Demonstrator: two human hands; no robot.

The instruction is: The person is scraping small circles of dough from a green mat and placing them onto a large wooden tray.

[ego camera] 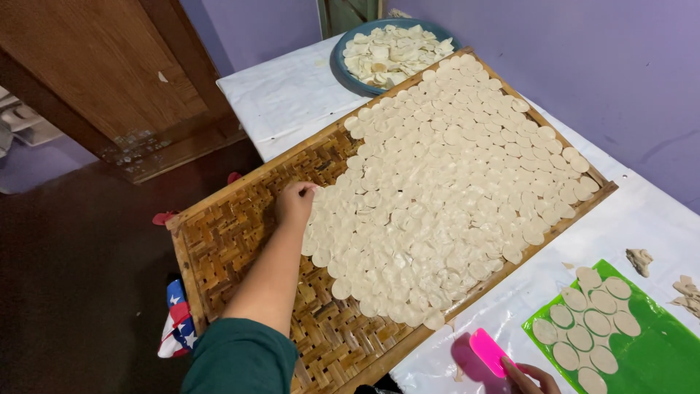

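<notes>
Left hand (294,204) rests on the woven bamboo tray (233,241), fingers curled together, fingertips pinching the edge of a dough disc (319,195) at the left margin of the dough discs (452,182) covering the tray. Behind, a blue plate (343,45) holds dough scraps. Lower right, right hand (531,378) grips a pink scraper (487,352) beside the green mat (656,357).

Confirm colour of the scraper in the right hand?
Bright pink scraper, right hand; head view.
</notes>
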